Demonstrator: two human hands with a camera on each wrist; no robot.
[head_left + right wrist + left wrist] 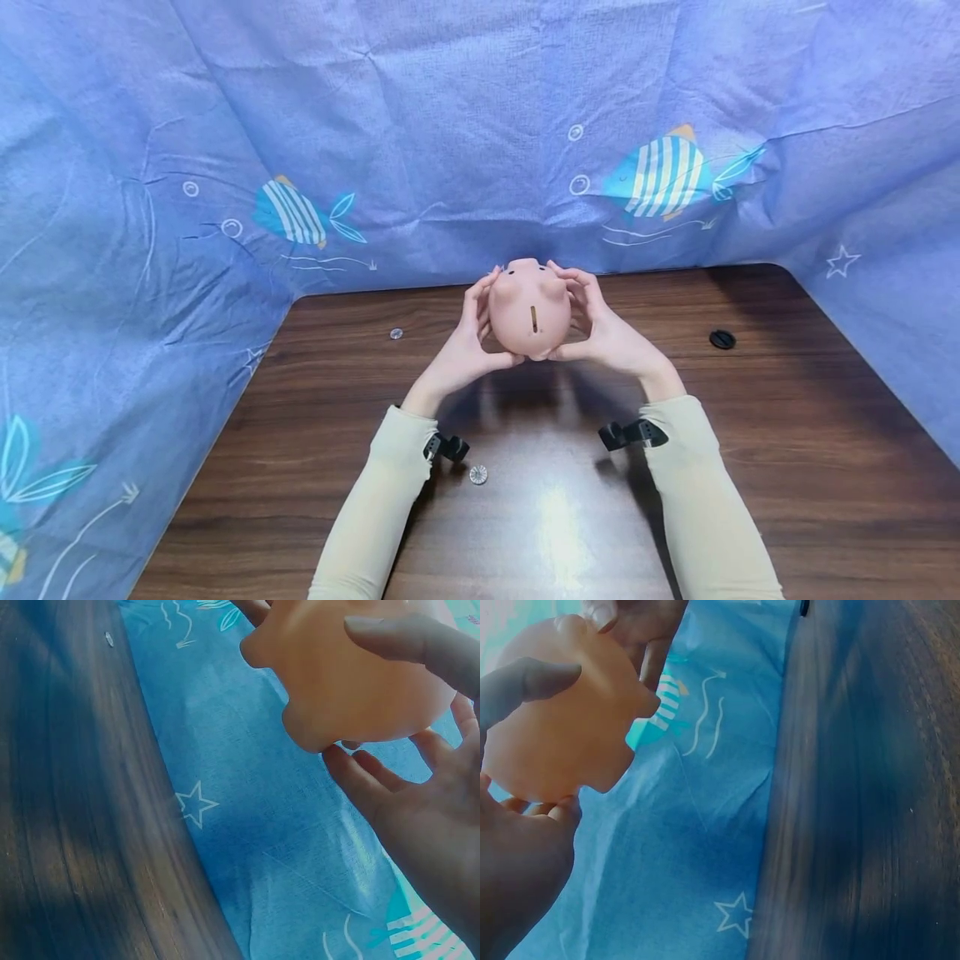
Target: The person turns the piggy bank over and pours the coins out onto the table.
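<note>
Dark brown wood grain covers the surface, its near part catching a bright glare. Blue cloth hangs behind it and at both sides, wrinkled and printed with striped fish, bubbles and a white star. Above the surface, towards its far edge, a pink piggy bank is held up, slot upward and snout facing the cloth. The left hand is clamped round one flank, the right hand round the other. One silvery disc lies left of the hands, another between the forearms; perhaps coins, too small to tell. Well to the right rests a round black piece.
</note>
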